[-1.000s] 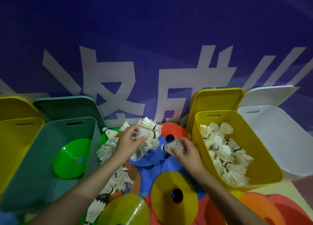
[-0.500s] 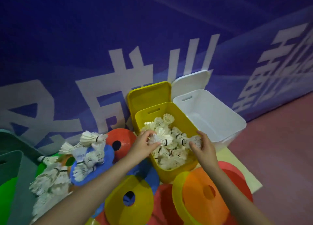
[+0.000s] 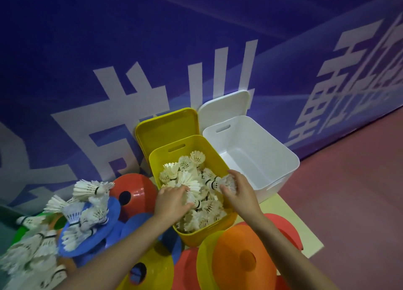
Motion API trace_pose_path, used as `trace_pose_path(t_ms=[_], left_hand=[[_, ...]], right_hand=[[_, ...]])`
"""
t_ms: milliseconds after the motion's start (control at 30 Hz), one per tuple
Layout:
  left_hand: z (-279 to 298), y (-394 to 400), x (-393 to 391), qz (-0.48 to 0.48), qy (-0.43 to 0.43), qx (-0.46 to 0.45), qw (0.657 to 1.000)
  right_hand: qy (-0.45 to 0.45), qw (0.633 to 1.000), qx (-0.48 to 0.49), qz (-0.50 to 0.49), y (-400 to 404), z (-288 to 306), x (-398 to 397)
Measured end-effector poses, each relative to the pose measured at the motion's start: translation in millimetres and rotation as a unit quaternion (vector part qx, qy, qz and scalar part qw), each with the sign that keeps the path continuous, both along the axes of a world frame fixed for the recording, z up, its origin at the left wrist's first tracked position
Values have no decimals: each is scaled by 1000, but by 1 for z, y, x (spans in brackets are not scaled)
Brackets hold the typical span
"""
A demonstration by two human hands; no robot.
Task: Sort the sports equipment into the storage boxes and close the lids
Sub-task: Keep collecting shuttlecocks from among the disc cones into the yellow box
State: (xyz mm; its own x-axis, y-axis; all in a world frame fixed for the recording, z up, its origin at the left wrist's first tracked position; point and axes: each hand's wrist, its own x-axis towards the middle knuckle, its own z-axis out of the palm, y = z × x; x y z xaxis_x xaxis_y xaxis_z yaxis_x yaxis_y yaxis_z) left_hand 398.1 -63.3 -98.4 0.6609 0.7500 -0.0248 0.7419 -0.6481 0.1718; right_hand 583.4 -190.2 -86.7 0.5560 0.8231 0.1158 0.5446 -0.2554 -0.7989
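Note:
A yellow storage box (image 3: 165, 158) stands open against the wall, its lid (image 3: 165, 126) upright behind it, and holds several white shuttlecocks (image 3: 185, 169). My left hand (image 3: 172, 202) reaches over the box's left rim and grips shuttlecocks low inside it. My right hand (image 3: 239, 191) is over the right rim, closed on one shuttlecock (image 3: 220, 181) lying sideways. More shuttlecocks (image 3: 82, 211) lie piled on a blue disc cone (image 3: 109, 224) at the left.
An empty white box (image 3: 272, 154) with its lid (image 3: 224, 106) raised stands right of the yellow one. Red (image 3: 135, 191), yellow (image 3: 152, 268) and orange (image 3: 239, 257) disc cones lie scattered in front. A blue banner wall runs behind; red floor lies to the right.
Both hands carried shuttlecocks from the pile at the left across to the yellow box. They have now dropped lower into it, and the view has swung right.

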Motion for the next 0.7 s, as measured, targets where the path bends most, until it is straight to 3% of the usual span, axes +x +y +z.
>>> trace_pose_path(t_ms=[133, 367, 500, 700], left_hand=[[-5, 1, -1, 2, 29, 10, 1000], [-10, 1, -5, 41, -36, 4, 999], [-10, 0, -4, 54, -25, 5, 998], [-12, -1, -4, 111, -42, 33, 992]], right_hand=[[-7, 999, -8, 32, 21, -4, 6], [-12, 998, -30, 45, 80, -8, 16], [-46, 996, -58, 44, 114, -9, 7], [-78, 956, -253, 122, 132, -38, 5]])
